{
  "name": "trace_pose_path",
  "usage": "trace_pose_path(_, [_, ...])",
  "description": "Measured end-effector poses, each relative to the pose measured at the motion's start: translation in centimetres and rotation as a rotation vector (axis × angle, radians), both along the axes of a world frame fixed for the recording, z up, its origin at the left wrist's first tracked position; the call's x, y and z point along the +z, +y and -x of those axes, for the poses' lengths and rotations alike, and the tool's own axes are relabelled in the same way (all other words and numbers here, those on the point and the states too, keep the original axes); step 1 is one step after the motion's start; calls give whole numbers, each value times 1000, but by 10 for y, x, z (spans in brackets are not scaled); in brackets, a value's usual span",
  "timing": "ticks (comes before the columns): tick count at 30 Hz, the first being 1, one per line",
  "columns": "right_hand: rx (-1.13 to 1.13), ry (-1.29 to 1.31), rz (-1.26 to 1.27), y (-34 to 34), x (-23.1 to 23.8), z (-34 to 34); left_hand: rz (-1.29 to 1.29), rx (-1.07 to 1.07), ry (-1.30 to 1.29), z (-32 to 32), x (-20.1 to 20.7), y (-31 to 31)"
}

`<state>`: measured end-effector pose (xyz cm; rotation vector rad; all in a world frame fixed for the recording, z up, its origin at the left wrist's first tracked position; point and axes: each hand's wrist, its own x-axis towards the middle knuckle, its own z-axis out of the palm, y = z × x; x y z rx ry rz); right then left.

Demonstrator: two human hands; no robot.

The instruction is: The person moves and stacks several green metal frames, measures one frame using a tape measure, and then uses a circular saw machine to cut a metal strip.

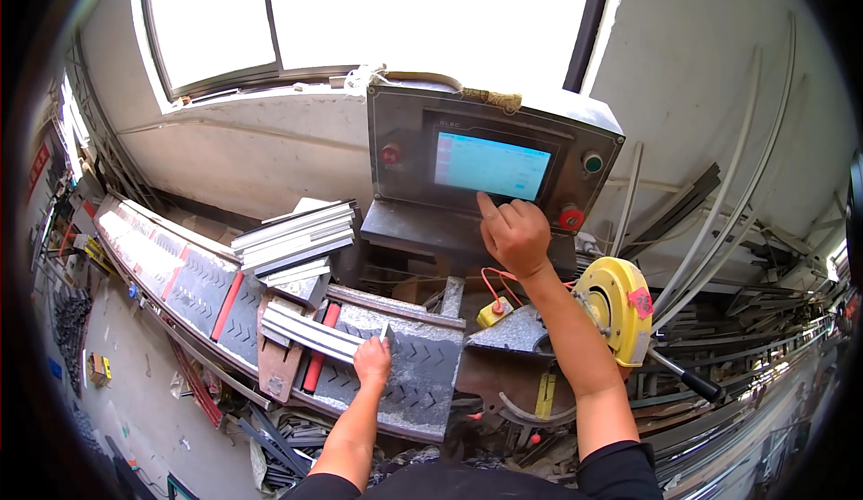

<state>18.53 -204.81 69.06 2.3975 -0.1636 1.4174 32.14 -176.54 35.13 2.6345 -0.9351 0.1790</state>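
My left hand [372, 362] is closed around the near right end of a pale metal profile [310, 333] lying across the conveyor. My right hand [517, 235] is raised to the control box [404, 185]. Its index finger points at the lower edge of the lit blue touchscreen [490, 168], and the other fingers are curled in with nothing in them. Whether the fingertip touches the panel, I cannot tell. Beyond my left hand, a stack of silver profiles [297, 235] rests beside the conveyor.
The roller conveyor [216, 293] runs off to the left. A yellow-guarded cutting saw [616, 311] with a black handle [701, 385] stands right of my right forearm. Red buttons [571, 218] and a green button [592, 162] sit on the box. Long profiles [746, 185] lean against the right wall.
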Motion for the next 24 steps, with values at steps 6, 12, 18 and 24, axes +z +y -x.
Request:
trace_pose_path(6, [-5, -1, 2, 0, 2, 0, -7, -6, -5, 0, 1, -2])
trace_pose_path(12, [-26, 15, -8, 0, 4, -6, -35, 6, 2, -1, -4, -2])
trace_pose_path(18, [-24, 23, -2, 3, 0, -13, -50, 11, 24, 1, 3, -3])
trace_pose_path(24, [-28, 17, -24, 4, 0, -14, -54, 5, 9, -1, 0, -3])
